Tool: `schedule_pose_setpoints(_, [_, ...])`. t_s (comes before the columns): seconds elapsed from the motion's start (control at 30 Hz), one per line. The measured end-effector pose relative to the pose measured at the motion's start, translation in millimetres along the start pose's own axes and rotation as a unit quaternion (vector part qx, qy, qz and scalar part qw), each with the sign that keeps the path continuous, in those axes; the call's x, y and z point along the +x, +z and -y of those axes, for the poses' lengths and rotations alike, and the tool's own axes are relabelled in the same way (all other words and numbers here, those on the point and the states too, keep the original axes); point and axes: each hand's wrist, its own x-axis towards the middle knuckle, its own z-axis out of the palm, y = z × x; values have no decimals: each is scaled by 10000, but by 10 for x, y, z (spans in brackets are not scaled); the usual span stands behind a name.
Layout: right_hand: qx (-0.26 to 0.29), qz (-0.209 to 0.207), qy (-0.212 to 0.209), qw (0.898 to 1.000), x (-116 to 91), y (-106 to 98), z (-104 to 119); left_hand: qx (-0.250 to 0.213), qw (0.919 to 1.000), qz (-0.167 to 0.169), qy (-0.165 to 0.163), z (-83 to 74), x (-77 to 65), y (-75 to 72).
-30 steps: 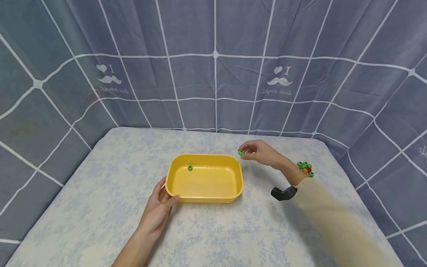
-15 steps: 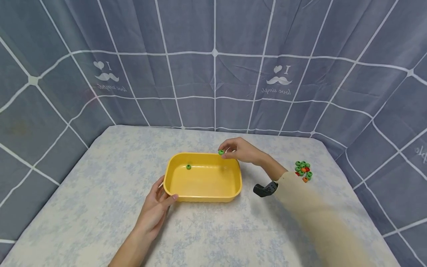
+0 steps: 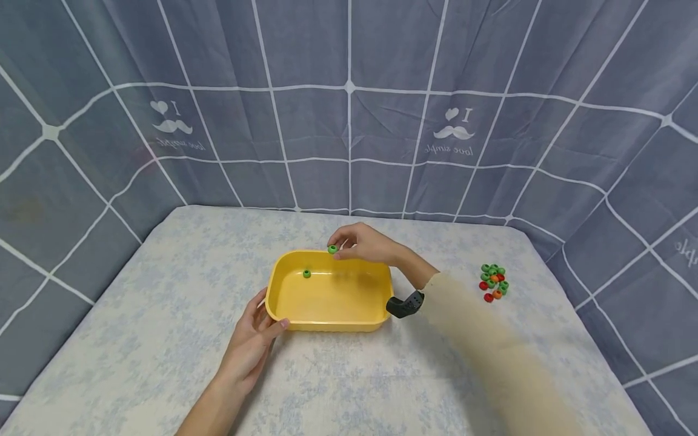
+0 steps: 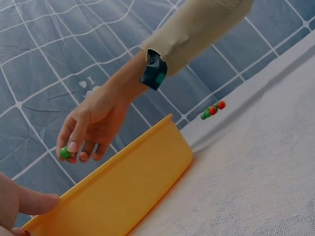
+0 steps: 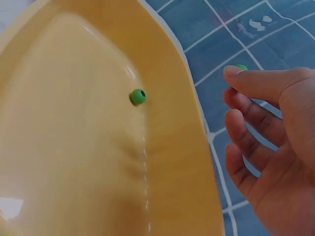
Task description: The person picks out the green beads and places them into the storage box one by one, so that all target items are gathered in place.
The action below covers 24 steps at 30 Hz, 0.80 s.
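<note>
The right hand [image 3: 362, 242] pinches a green bead [image 3: 332, 249] between thumb and fingertips; the remaining fingers are bent and carry nothing. The hand is suspended near the far rim of the yellow tray [image 3: 327, 303], and the left wrist view shows a gap between hand and rim. Whether the bead is directly above the tray interior cannot be determined.

The left hand [image 3: 253, 342] clamps the tray at its near left corner, thumb over the rim and fingers against the outer side. The two hands are apart from each other.

The tray rests on the bench [image 3: 327, 375]. Inside, a second green bead [image 3: 307, 274] lies on the floor, close to the far wall and left of centre. In the right wrist view, the hole in this bead is visible.

A cluster of loose beads [image 3: 491, 283], coloured green, red and orange, lies on the bench to the right, well apart from the tray. A pale sleeve [image 3: 480, 345] covers the right forearm, with a black device [image 3: 405, 304] at the wrist. A grey-blue curtain [image 3: 305, 121] with white lines stands behind the bench.

Status, by judgement: early stage. One bead is inside the tray, one is in hand and not yet released, and the entire cluster remains outside.
</note>
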Motion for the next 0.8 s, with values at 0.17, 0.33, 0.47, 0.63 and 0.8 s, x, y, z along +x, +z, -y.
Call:
schedule_pose_setpoints(0.17, [-18,127,20,9999,125,84,40,87,10000,24,-33,-6,-9,-12])
schedule_pose_setpoints(0.33, [-71,63,54,9999,201,105,92,94,9999,-20,-44,-15,-4,-9])
schedule_pose_setpoints(0.47, [-94,7,114,9999,187,87,99,108,9999,9,-16,-12,-9,-11])
schedule_pose_setpoints(0.63, [-15,-33,66,10000,116,51,48,127,9999,10,-20,-8,-12,-13])
schedule_pose_setpoints(0.8, [-48,-122,113,9998,32,4,22,132,9999,12,2,-1,-9,-2])
